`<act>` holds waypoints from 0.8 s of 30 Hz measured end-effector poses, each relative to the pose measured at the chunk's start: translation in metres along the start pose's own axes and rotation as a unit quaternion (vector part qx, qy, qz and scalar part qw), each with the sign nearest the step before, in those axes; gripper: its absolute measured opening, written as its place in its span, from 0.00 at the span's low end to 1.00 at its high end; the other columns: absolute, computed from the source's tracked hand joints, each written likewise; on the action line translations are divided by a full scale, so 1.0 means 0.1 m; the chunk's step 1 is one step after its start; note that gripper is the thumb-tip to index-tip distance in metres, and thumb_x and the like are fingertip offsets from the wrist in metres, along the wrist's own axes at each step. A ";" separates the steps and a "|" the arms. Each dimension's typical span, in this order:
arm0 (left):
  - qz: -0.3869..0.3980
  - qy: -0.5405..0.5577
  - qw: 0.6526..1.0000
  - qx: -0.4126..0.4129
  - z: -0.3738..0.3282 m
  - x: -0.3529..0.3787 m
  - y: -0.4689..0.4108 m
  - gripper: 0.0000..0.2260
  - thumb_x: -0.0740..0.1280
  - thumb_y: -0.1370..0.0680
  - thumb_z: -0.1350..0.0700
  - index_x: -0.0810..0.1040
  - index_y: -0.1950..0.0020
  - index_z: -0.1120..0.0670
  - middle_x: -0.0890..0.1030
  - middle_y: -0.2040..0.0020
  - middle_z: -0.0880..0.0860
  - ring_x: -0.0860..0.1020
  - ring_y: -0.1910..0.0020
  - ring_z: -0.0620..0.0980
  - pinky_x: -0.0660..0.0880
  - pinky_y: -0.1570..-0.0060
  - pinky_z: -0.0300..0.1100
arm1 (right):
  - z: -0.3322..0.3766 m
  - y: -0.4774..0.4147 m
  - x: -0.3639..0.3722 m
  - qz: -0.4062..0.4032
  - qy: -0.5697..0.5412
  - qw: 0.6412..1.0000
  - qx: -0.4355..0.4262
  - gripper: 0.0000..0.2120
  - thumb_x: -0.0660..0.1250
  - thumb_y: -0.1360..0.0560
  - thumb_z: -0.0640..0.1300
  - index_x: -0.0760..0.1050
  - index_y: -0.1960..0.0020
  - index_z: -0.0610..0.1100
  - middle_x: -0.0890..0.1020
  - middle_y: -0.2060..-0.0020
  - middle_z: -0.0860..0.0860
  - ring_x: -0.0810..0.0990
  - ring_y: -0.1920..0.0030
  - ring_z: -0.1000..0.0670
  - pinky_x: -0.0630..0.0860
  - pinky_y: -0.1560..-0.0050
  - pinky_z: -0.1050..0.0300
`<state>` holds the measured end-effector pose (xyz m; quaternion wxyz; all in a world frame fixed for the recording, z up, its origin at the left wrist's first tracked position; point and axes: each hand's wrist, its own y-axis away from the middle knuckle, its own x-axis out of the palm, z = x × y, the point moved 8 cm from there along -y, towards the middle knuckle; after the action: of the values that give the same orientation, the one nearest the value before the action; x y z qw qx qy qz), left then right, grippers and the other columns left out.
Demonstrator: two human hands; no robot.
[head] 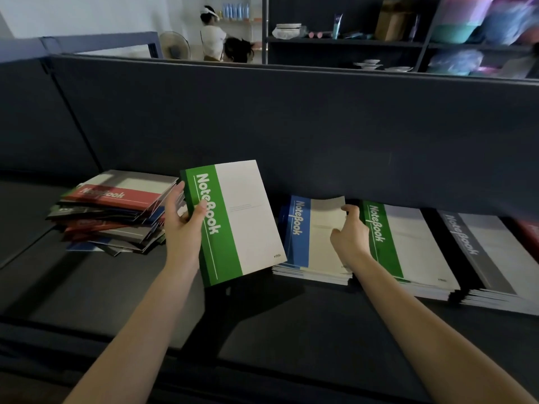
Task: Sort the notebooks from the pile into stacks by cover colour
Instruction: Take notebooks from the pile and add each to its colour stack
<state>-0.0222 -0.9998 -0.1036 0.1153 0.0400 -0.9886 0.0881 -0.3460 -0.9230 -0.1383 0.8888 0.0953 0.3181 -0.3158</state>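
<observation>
My left hand grips a green-and-white notebook by its spine edge, holding it tilted above the dark surface. Left of it lies the mixed pile with a red notebook on top. To the right stand sorted stacks: a blue stack, a green stack and a grey stack. My right hand rests at the right edge of the blue stack, fingers curled at the top notebook's lifted corner. A red cover shows at the far right edge.
The notebooks lie on a dark padded surface backed by a dark partition wall. Behind the partition are shelves with dishes and boxes, a fan, and two people.
</observation>
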 end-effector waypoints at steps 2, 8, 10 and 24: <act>0.011 0.006 1.000 -0.006 0.02 0.06 -0.01 0.22 0.66 0.21 0.60 0.67 0.30 0.46 0.79 0.43 0.49 0.82 0.50 0.46 0.80 0.55 0.42 | -0.01 0.00 0.03 0.006 0.000 1.000 0.002 0.25 0.59 0.24 0.31 0.60 0.29 0.45 0.76 0.47 0.40 0.75 0.56 0.43 0.67 0.73 0.60; 0.050 0.004 0.999 -0.003 0.04 0.34 0.08 0.21 0.66 0.21 0.60 0.68 0.31 0.45 0.79 0.49 0.41 0.81 0.55 0.39 0.78 0.59 0.36 | 0.18 0.13 -0.07 -0.043 -0.024 0.996 -0.077 0.22 0.63 0.23 0.34 0.65 0.31 0.44 0.73 0.36 0.45 0.75 0.51 0.50 0.70 0.51 0.59; 0.062 0.004 0.998 -0.009 0.04 0.45 0.12 0.20 0.65 0.21 0.60 0.67 0.31 0.45 0.79 0.51 0.41 0.81 0.58 0.36 0.77 0.62 0.33 | 0.28 0.19 -0.08 -0.031 -0.063 0.991 -0.111 0.19 0.63 0.21 0.40 0.67 0.31 0.44 0.74 0.35 0.48 0.74 0.46 0.54 0.67 0.47 0.64; 0.184 0.025 0.982 -0.032 0.23 1.57 0.54 0.19 0.63 0.20 0.60 0.67 0.32 0.45 0.79 0.47 0.45 0.81 0.56 0.37 0.78 0.60 0.33 | -0.06 0.32 -0.63 0.078 -0.175 0.980 -0.053 0.28 0.67 0.23 0.44 0.60 0.27 0.50 0.82 0.57 0.59 0.82 0.56 0.59 0.78 0.60 0.64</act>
<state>-0.1847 -0.9607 -0.0977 0.1228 -0.1482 -0.9783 0.0768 -0.3670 -0.8637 -0.1045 0.9564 0.0156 0.1653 -0.2402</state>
